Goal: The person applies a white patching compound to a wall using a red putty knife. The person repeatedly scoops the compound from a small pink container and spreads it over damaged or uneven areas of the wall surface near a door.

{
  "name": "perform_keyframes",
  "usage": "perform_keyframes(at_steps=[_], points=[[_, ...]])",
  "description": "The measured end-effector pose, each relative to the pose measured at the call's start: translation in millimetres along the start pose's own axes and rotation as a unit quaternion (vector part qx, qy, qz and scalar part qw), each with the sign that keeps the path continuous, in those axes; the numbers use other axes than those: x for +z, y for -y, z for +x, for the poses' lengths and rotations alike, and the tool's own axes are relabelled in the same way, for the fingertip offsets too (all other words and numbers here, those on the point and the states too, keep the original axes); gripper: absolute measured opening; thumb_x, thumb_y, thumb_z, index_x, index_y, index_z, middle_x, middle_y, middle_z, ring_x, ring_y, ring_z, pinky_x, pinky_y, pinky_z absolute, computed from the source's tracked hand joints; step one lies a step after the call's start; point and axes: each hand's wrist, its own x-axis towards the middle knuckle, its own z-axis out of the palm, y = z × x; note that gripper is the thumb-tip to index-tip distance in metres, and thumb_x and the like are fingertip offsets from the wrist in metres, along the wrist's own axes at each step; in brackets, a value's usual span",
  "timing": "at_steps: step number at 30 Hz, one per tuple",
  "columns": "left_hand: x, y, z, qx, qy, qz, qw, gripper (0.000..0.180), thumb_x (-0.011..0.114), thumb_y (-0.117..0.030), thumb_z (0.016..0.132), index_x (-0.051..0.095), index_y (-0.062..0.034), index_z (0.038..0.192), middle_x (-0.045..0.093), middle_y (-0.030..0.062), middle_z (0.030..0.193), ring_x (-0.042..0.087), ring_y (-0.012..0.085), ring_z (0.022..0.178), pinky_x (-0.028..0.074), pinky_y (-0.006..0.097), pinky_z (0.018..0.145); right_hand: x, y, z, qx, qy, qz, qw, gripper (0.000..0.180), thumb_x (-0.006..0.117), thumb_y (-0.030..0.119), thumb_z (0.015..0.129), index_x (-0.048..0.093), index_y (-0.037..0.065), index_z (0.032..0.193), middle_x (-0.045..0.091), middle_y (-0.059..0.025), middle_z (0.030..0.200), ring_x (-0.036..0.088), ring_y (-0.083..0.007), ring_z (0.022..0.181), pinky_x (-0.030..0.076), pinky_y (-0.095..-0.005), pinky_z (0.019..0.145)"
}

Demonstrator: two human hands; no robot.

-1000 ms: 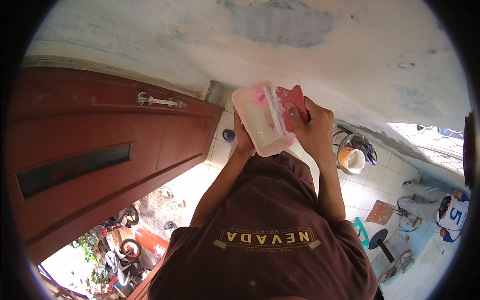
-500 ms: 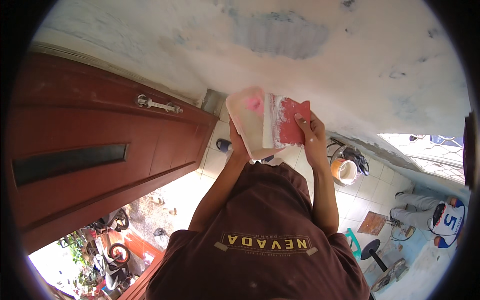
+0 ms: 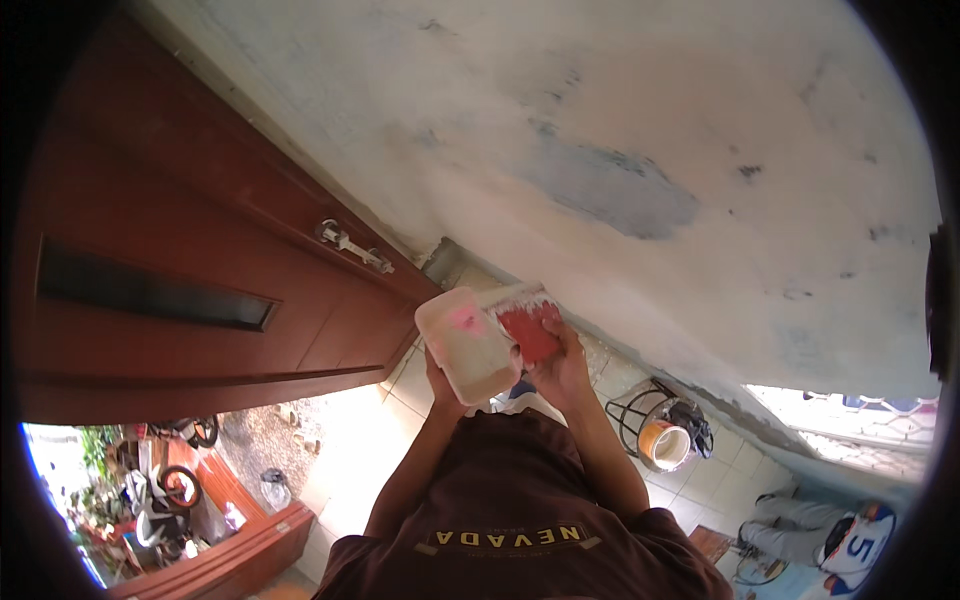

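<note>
My left hand point(image 3: 440, 384) is closed around the side of a shallow, pale plastic tub point(image 3: 478, 372), tilted so its inside shows. A pink smear marks the tub's inner surface. Just right of it, my right hand point(image 3: 564, 372) grips a red putty spreader point(image 3: 531, 334); white filler coats its far edge. That coated edge sits beside the tub's right rim, and whether the two touch I cannot tell. Beyond both hands rises a pale wall point(image 3: 650, 110) with a grey, unevenly patched area point(image 3: 620, 190) and small dark marks.
A reddish-brown door point(image 3: 180, 230) with a metal handle point(image 3: 353, 246) stands at left. To the right, an orange-and-white bucket point(image 3: 665, 446) rests by a dark round-framed stool point(image 3: 625, 415). Another person point(image 3: 820, 540) is at lower right. Motorbikes point(image 3: 165, 490) are outside, lower left.
The spreader has moved from upright beside the tub to a lower, slanted position near its far right rim. Both hands sit lower in view, and the view has turned, showing more wall.
</note>
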Motion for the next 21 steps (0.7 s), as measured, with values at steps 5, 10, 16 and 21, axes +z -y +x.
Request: perform_keyframes(at_steps=[5, 10, 16, 21], points=[[-18.2, -24.3, -12.5, 0.037, -0.013, -0.067, 0.997, 0.071, 0.053, -0.058, 0.097, 0.042, -0.0116, 0.149, 0.057, 0.0171, 0.136, 0.059, 0.0366, 0.123, 0.052, 0.058, 0.099, 49.6, 1.3, 58.7, -0.061, 0.005, -0.049, 0.997, 0.021, 0.055, 0.026, 0.099, 0.058, 0.008, 0.11, 0.069, -0.0095, 0.106, 0.061, -0.0219, 0.077, 0.049, -0.0333, 0.069], [-17.0, -50.4, 4.4, 0.046, -0.016, -0.051, 0.998, 0.074, 0.052, -0.06, 0.095, 0.041, -0.0114, 0.15, 0.057, 0.0178, 0.136, 0.06, 0.0386, 0.123, 0.052, 0.059, 0.1, 98.7, -2.2, 119.6, -0.104, 0.017, -0.036, 0.994, 0.026, 0.051, 0.028, 0.101, 0.059, 0.006, 0.112, 0.067, -0.0091, 0.104, 0.054, -0.0194, 0.072, 0.048, -0.0307, 0.066], [-41.0, -82.4, 37.2, 0.017, 0.01, -0.049, 0.999, 0.071, 0.048, -0.059, 0.097, 0.041, -0.0111, 0.149, 0.058, 0.0168, 0.135, 0.06, 0.0382, 0.122, 0.052, 0.059, 0.099, 86.8, -17.6, 198.9, -0.102, -0.019, -0.053, 0.993, 0.037, 0.047, 0.023, 0.1, 0.059, -0.004, 0.123, 0.065, -0.0092, 0.1, 0.055, -0.0158, 0.073, 0.048, -0.0249, 0.062], [-43.1, -112.8, 76.5, 0.004, 0.059, -0.019, 0.998, 0.066, 0.045, -0.055, 0.1, 0.042, -0.011, 0.148, 0.058, 0.0151, 0.135, 0.06, 0.0375, 0.122, 0.052, 0.06, 0.1, 106.6, 68.5, 262.9, -0.144, 0.053, 0.04, 0.987, 0.039, 0.036, 0.016, 0.102, 0.059, -0.013, 0.114, 0.064, -0.0178, 0.109, 0.055, -0.015, 0.077, 0.046, -0.0223, 0.06]])
